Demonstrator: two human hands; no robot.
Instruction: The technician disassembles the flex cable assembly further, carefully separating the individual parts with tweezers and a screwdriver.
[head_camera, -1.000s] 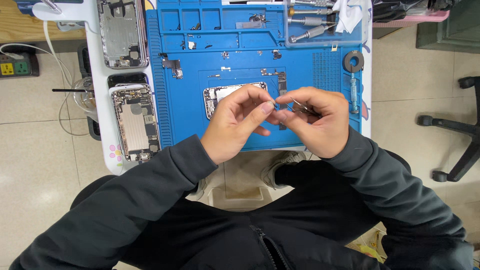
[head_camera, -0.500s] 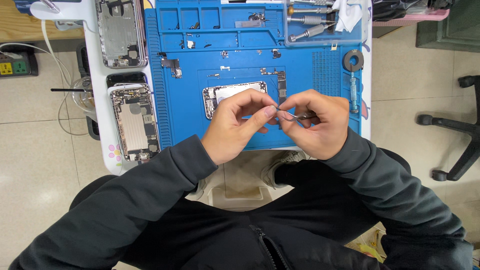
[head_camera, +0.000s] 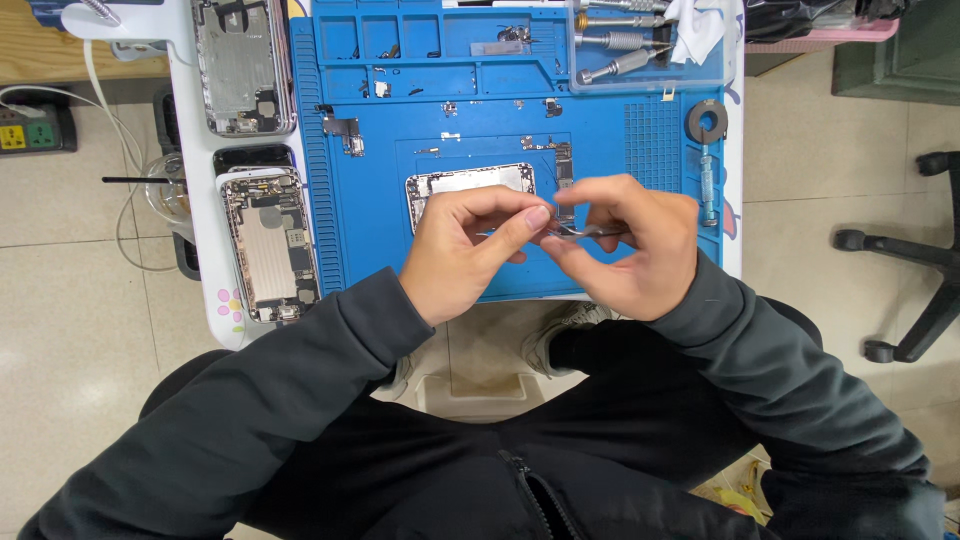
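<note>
While pinched between left hand (head_camera: 470, 250), right hand (head_camera: 625, 250): tweezers (head_camera: 585, 230).

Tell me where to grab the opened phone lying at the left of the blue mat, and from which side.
Take the opened phone by its two long edges, coming straight down from above. It lies flat, open face up with bare parts showing, so fingers should stay off the middle. Its left edge has free table; the right edge sits close to the blue mat, so that finger needs care.

opened phones (head_camera: 268, 248), tape roll (head_camera: 706, 121), office chair (head_camera: 915, 270)
</note>
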